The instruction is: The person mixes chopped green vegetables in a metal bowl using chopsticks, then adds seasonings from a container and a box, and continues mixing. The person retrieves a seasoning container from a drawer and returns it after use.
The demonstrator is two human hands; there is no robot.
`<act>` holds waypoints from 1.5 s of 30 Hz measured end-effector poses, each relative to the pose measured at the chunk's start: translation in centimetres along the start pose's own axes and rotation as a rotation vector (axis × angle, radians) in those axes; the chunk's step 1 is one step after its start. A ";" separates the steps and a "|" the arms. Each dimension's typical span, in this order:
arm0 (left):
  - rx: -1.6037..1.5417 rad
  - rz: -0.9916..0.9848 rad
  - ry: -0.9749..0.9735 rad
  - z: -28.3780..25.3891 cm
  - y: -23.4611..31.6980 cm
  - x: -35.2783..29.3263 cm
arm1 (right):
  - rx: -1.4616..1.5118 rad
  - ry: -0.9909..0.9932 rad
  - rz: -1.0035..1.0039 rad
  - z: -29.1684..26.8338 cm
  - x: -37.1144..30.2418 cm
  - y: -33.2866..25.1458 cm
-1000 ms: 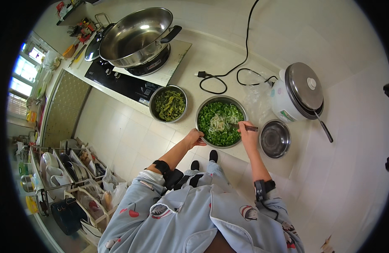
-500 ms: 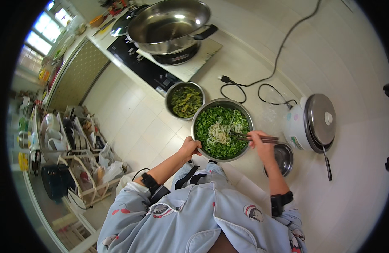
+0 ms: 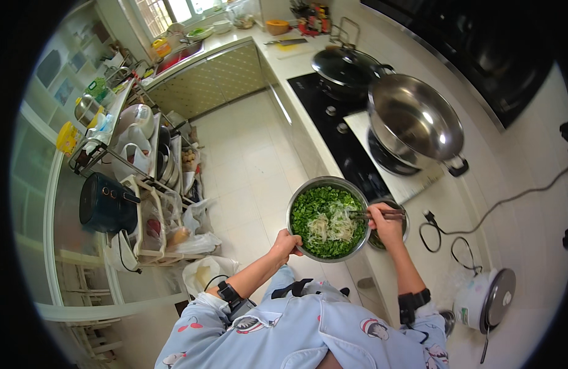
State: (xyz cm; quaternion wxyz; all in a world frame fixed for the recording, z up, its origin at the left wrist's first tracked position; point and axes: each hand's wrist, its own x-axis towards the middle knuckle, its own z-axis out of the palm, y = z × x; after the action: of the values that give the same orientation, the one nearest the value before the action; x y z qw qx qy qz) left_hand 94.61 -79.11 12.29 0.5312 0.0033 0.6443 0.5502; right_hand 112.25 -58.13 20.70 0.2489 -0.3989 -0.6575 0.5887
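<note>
Steel, bright at the rim, forms the bowl (image 3: 324,179) that we have just in front of our body, near the middle of the scene. Chopped greens (image 3: 308,203) fill it, and pale shreds (image 3: 332,229) lie on top of them, toward the middle and right. Our left hand (image 3: 286,243) holds the bowl's near left edge, its fingers closed around the rim. Our right hand (image 3: 385,228) has its fingers gathered around dark chopsticks (image 3: 360,214), whose tips point left over the right part of the food; whether they touch the shreds we cannot tell. From above, we see the bowl across the edge of the worktop (image 3: 388,267); we cannot tell whether anything supports its base.

Just beyond it to the right, partly hidden by our right hand, is a second metal bowl (image 3: 407,229). Farther off, a large shiny pot (image 3: 413,117) rests on a round dark base (image 3: 388,154), near a black hob (image 3: 321,107) and a pan with a glass lid (image 3: 342,66). On our near right stands a white cooker (image 3: 474,298) with a dark lid, and a black cord (image 3: 477,230) lies looped between it and the pot. At our left we have a dark blue appliance (image 3: 105,203) beside a crowded rack (image 3: 145,178), with pale floor tiles (image 3: 234,160) stretching away toward a far window (image 3: 164,12).
</note>
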 end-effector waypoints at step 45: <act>-0.048 0.017 -0.065 -36.0 64.7 60.4 | 0.126 0.111 -0.128 47.0 74.2 -20.6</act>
State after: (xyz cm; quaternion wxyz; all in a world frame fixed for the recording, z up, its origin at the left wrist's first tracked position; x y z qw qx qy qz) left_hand 6.03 -43.44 11.13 0.5472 0.0141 0.6131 0.5696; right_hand 28.65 -24.27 21.55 0.3465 -0.3716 -0.6285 0.5889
